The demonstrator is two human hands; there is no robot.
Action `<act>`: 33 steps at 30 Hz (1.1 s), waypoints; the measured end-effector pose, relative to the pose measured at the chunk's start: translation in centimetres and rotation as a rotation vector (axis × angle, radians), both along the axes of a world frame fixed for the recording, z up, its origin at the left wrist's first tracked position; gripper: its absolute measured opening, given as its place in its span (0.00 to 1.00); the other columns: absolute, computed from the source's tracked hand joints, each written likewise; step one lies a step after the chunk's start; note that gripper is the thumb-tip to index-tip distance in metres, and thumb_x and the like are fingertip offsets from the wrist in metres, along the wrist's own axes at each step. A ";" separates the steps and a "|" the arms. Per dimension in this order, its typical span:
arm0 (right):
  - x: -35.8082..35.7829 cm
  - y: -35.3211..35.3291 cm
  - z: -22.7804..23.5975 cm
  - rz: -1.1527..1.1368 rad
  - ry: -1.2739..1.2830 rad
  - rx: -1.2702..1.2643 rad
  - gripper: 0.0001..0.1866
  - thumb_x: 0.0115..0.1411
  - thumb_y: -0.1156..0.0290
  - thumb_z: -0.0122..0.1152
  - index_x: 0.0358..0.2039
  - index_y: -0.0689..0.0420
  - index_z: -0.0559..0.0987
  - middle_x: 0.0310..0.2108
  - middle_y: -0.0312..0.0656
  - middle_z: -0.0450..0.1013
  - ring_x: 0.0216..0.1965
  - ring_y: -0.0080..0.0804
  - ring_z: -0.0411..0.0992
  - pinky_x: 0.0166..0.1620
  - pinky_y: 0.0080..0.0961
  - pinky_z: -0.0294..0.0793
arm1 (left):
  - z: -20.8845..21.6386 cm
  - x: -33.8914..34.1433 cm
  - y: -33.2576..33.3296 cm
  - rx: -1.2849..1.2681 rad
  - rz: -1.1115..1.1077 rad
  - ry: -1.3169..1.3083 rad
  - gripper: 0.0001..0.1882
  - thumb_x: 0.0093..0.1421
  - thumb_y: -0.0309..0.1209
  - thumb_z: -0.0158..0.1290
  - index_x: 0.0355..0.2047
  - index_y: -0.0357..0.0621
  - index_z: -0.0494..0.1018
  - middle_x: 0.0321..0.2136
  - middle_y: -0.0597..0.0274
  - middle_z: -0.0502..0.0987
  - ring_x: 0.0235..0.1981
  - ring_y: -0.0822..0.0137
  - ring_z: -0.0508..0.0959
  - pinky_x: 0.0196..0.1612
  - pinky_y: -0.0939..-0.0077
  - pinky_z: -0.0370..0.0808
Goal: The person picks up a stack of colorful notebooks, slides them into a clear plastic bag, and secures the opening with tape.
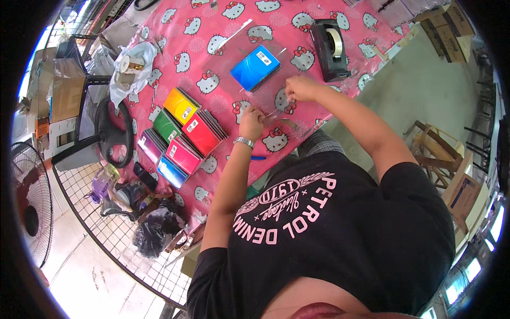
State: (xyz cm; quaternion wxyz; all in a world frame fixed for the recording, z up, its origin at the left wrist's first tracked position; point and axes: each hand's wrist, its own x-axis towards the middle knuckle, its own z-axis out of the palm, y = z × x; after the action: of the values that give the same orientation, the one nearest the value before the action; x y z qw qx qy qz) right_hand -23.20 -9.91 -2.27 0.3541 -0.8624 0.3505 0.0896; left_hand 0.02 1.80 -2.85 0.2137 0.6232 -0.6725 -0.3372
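Observation:
A blue spiral notebook (pixel 256 68) lies on a sheet of clear plastic film (pixel 229 57) spread over the pink tablecloth. Just below it, my left hand (pixel 252 124), with a metal watch at the wrist, pinches the near edge of the film. To its right, my right hand (pixel 300 89) has its fingers closed on the same film near its right side. The film is see-through, so its exact outline is hard to make out. Stacked spiral notebooks stand left of my left forearm: yellow (pixel 181 104), green (pixel 167 126), red (pixel 204 131), pink (pixel 184 154), purple (pixel 152 145) and blue (pixel 172 171).
A black tape dispenser (pixel 330 50) with a tape roll stands at the far right. A blue pen (pixel 258 158) lies by the near table edge. At the left are a white plastic bag (pixel 130 69), a black steering-wheel-shaped ring (pixel 115 134) and a fan (pixel 33 204).

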 end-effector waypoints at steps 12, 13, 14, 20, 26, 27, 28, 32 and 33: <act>1.8 -1.8 1.0 0.239 0.198 0.007 0.12 0.52 0.58 0.61 0.32 0.51 0.77 0.39 0.41 0.70 0.44 0.43 0.70 0.41 0.53 0.66 | 0.0 -0.7 -0.3 0.043 0.077 -0.098 0.06 0.52 0.28 0.51 0.28 0.40 0.74 0.35 0.48 0.73 0.37 0.48 0.73 0.39 0.58 0.71; 2.1 -2.4 1.1 0.274 0.216 0.076 0.12 0.52 0.58 0.61 0.33 0.51 0.77 0.40 0.41 0.70 0.45 0.43 0.70 0.41 0.52 0.66 | 0.0 -0.2 -0.3 0.066 0.113 -0.021 0.06 0.53 0.29 0.51 0.28 0.39 0.74 0.35 0.48 0.73 0.37 0.49 0.73 0.39 0.58 0.71; 2.4 -2.7 1.1 0.270 0.214 0.109 0.13 0.52 0.58 0.62 0.34 0.51 0.77 0.41 0.41 0.69 0.46 0.43 0.70 0.42 0.53 0.66 | -0.1 0.3 -0.5 0.168 0.127 -0.056 0.07 0.53 0.29 0.51 0.29 0.39 0.74 0.36 0.48 0.73 0.38 0.49 0.73 0.39 0.58 0.71; 0.7 -2.3 3.0 0.282 0.169 0.030 0.11 0.54 0.62 0.60 0.36 0.51 0.76 0.43 0.41 0.69 0.47 0.42 0.70 0.43 0.52 0.65 | 2.1 -2.6 -1.7 0.076 0.140 -0.185 0.08 0.54 0.32 0.53 0.31 0.41 0.74 0.28 0.53 0.75 0.33 0.49 0.75 0.38 0.60 0.72; 2.5 -1.7 2.9 0.309 0.154 0.062 0.10 0.54 0.64 0.59 0.35 0.51 0.75 0.43 0.41 0.68 0.49 0.41 0.69 0.45 0.51 0.62 | -2.8 1.1 1.0 0.341 0.703 0.621 0.07 0.56 0.27 0.51 0.34 0.42 0.76 0.27 0.66 0.75 0.23 0.66 0.73 0.28 0.75 0.70; 2.5 -1.7 2.6 0.311 0.157 0.064 0.10 0.54 0.64 0.59 0.36 0.51 0.75 0.43 0.41 0.68 0.49 0.41 0.69 0.44 0.52 0.62 | -2.5 2.1 0.6 0.426 0.826 0.760 0.10 0.58 0.29 0.46 0.36 0.41 0.76 0.29 0.69 0.75 0.23 0.75 0.70 0.26 0.80 0.67; 2.1 -2.0 2.2 0.296 0.170 0.065 0.10 0.54 0.64 0.59 0.36 0.51 0.75 0.43 0.41 0.68 0.49 0.41 0.68 0.44 0.52 0.61 | -1.6 1.4 -0.9 0.442 0.899 0.856 0.08 0.57 0.30 0.48 0.33 0.42 0.74 0.28 0.68 0.75 0.22 0.75 0.70 0.25 0.81 0.65; 1.6 -2.8 1.7 0.274 0.250 0.081 0.12 0.55 0.65 0.57 0.40 0.51 0.76 0.46 0.42 0.68 0.50 0.42 0.68 0.46 0.56 0.61 | 2.2 -1.4 -5.5 0.510 1.048 0.924 0.11 0.57 0.37 0.47 0.30 0.44 0.73 0.27 0.66 0.75 0.19 0.75 0.67 0.22 0.84 0.61; 1.8 -2.8 1.9 0.288 0.257 0.102 0.14 0.55 0.65 0.56 0.42 0.51 0.75 0.48 0.43 0.68 0.51 0.42 0.68 0.47 0.58 0.60 | 2.6 -1.5 -5.5 0.516 1.066 0.889 0.13 0.57 0.38 0.46 0.33 0.43 0.74 0.27 0.66 0.74 0.20 0.77 0.66 0.23 0.85 0.60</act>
State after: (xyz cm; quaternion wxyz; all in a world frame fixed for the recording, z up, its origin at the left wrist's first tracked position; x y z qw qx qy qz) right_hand -21.42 -12.75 -0.38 0.3331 -0.8662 0.2606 0.2662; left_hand -1.50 -3.75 -0.26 0.4475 0.7003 -0.0281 -0.5555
